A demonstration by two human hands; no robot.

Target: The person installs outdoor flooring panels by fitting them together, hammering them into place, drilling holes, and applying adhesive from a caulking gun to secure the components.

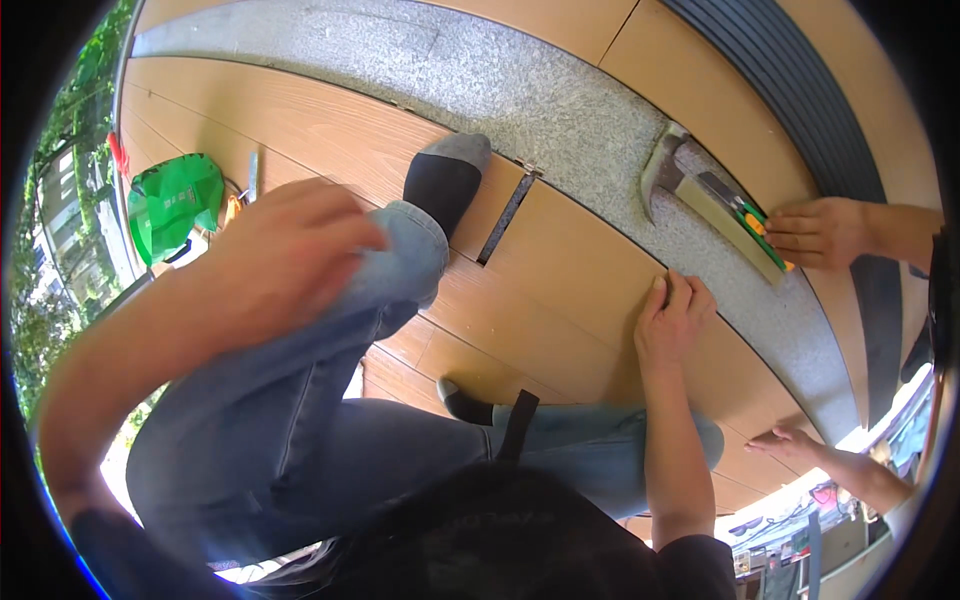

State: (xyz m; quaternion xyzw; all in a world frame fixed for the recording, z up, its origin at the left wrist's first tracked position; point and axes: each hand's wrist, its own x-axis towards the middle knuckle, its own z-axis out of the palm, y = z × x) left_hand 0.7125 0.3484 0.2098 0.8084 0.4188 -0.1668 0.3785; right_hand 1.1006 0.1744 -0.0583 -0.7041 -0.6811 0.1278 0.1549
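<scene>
My left hand point(295, 250) is smeared by motion above my raised left knee, and its finger positions are unclear. My right hand point(677, 318) rests at the edge of a brown wood-look floor plank point(590, 285), its fingers bent and drawn together; whatever is under the fingertips is hidden. Beyond that edge runs a strip of grey speckled floor. On it lies a claw hammer point(663, 172) with a pale handle. Against the handle is a green-and-orange-handled tool point(748, 214), partly covered by another person's hand point(822, 232). A small metal clip point(528, 168) sits at the plank edge, beside a dark narrow gap point(505, 222).
My socked foot point(447, 185) stands on the planks close to the gap. The other person's second hand point(785, 443) lies on the planks at lower right. A green bag point(175, 205) is at far left. Black ribbed strips point(790, 75) curve along the upper right.
</scene>
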